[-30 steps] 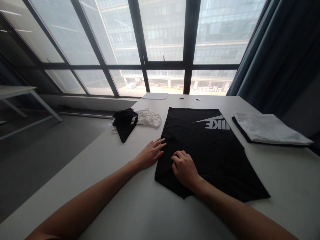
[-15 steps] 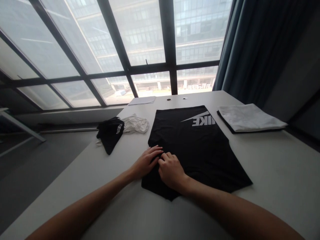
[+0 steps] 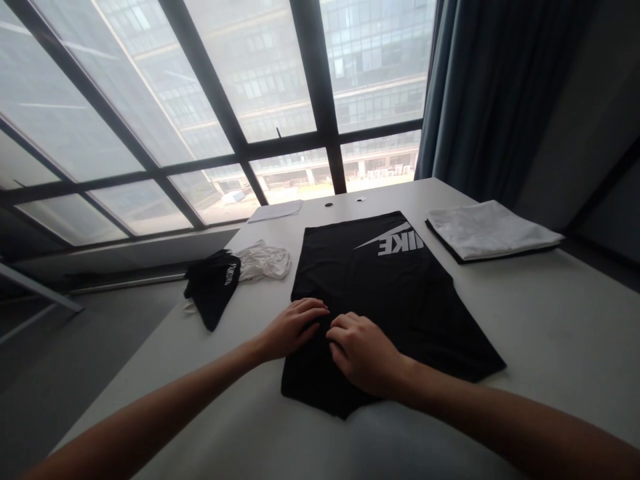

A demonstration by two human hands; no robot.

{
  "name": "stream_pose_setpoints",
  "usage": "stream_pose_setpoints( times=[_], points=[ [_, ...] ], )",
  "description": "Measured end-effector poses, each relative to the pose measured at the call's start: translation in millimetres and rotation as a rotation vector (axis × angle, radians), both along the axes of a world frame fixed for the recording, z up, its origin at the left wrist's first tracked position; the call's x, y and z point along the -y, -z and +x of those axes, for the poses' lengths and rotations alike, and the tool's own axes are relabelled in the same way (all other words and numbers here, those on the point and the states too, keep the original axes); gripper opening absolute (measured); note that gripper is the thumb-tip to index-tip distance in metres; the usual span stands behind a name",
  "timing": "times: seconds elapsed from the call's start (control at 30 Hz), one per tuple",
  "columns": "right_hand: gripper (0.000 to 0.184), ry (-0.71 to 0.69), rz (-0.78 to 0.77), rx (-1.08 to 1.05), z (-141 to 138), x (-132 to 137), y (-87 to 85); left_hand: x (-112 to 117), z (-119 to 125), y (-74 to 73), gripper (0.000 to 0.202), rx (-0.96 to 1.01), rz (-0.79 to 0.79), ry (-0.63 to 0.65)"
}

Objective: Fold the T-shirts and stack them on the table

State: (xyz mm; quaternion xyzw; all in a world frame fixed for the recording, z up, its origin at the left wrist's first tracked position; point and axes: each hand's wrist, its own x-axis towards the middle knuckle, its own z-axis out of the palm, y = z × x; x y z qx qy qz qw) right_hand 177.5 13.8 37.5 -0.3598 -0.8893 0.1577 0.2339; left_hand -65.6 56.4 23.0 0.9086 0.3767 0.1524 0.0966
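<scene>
**foldnerd:** ok so what's the layout here?

**deskcam_guy:** Biggest thing is the long white table [image 3: 550,333] running off toward the window. Flat on it, about the middle, there's a black cotton T-shirt with a white printed logo [image 3: 400,287]. Its long axis goes near to far, logo at the far end, smooth apart from a few soft creases near the hands. Far right there's a folded white cloth stacked on a dark one [image 3: 493,230]. On the left sit a crumpled black garment [image 3: 213,290] and a scrunched white one [image 3: 265,261], touching each other. A flat sheet of paper [image 3: 275,211] lies at the far edge.

**foldnerd:** and the hands?

**deskcam_guy:** Both are at the shirt's near left corner, so nearly all the fabric lies far and right of them. The left hand [image 3: 293,328] is on the left edge, fingers loosely spread and lying on the cloth. The right hand [image 3: 363,350] is just beside it, further in, knuckles bent with fingertips down in the fabric. Honestly can't tell if it's pinching or only pressing.
</scene>
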Motion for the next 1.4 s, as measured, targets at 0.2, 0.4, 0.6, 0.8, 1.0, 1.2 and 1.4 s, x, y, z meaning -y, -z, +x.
stream_pose_setpoints(
  times=[0.2,0.4,0.6,0.8,1.0,1.2,1.4],
  points=[
    [0.029,0.018,-0.077,-0.163,114.6,-17.2,18.0,54.2,-19.1,0.2,0.042,-0.031,-0.097,0.105],
    [0.034,-0.049,-0.128,-0.029,196.6,-10.3,44.6,82.8,-31.0,21.1,0.064,-0.045,-0.081,0.134],
    [0.053,-0.173,-0.015,0.066,226.7,7.3,44.4,87.3,-27.3,19.8,0.044,0.01,0.037,0.199],
    [0.038,-0.187,0.167,0.143,239.3,16.0,48.6,89.0,-20.2,16.3,0.021,0.044,0.102,0.272],
    [0.017,-0.196,0.375,0.109,240.3,17.2,57.9,90.0,-19.4,18.6,0.016,0.049,0.106,0.266],
    [0.016,-0.203,0.399,0.044,237.7,20.3,55.8,94.8,-20.9,18.4,0.01,0.068,0.068,0.239],
    [0.016,-0.203,0.383,0.033,239.9,31.4,51.1,106.1,-27.5,19.1,0.017,0.077,0.055,0.253]
  ],
)
